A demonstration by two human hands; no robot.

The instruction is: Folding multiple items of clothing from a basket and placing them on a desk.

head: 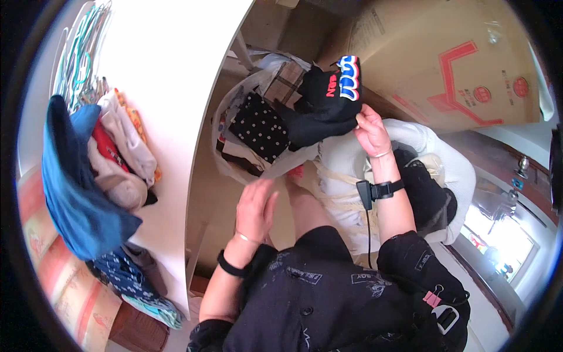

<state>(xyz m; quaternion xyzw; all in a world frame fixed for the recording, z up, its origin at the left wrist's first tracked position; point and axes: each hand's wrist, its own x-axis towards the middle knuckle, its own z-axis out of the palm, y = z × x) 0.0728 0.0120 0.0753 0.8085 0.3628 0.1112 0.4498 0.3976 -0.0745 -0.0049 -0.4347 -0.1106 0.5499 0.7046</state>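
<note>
My right hand [373, 132] pinches the lower edge of a black garment [323, 114] with a blue, white and red print. The garment hangs over a whitish plastic bag [224, 165] of folded clothes. Black cloth with white polka dots [259, 125] lies inside, beside a brown checked cloth [283, 81]. My left hand [255, 209] is slightly blurred and holds nothing, its thumb apart from the fingers. It is in front of the bag's near side. Under my right forearm is a white fabric-sided container [457, 171] with dark clothes [424, 193] in it.
A large cardboard box [422, 66] with red print stands at the upper right. To the left, a white tabletop [176, 88] carries several hangers [83, 57], a blue garment [83, 189] and other piled clothes [123, 149]. A cable hangs from my right wrist strap [382, 190].
</note>
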